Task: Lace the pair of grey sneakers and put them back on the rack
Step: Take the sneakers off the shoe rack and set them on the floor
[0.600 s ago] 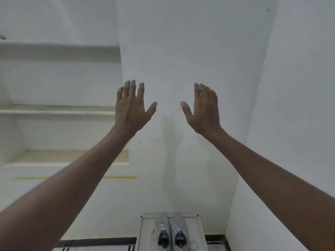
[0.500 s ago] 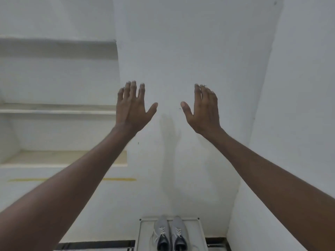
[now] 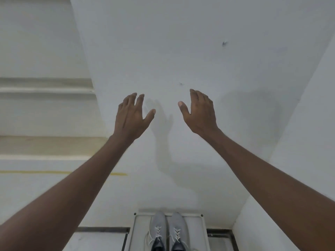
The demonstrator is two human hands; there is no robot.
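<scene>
With both sneakers [image 3: 167, 230] laced and side by side on the rack [image 3: 199, 230], left hand [image 3: 133, 117] and right hand [image 3: 200, 115], raised well above it with fingers released and empty, need only withdraw clear.

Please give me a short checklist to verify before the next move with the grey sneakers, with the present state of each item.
1. Left hand free, holds nothing: ok.
2. Right hand free, holds nothing: ok.
3. Both grey sneakers side by side on the white rack: ok.
4. White laces threaded through both shoes: ok.
5. Lace ends tied: cannot tell, the frame cuts them off.
</scene>
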